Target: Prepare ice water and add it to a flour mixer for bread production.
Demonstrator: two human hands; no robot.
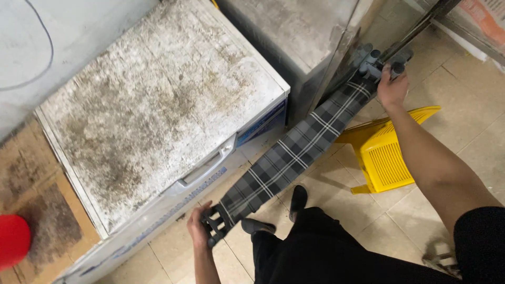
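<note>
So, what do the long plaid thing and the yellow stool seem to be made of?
Plaid thing: likely woven fabric, matte grey with white check lines, on dark, probably plastic frame ends held by the left hand and right hand. Yellow stool: looks like moulded plastic, smooth, slightly glossy, with slotted ribs.

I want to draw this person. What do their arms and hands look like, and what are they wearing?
Both arms are bare, with no gloves, rings or watch showing on the left hand or the right hand. A black sleeve covers the right upper arm. Black trousers and black shoes show below.
</note>
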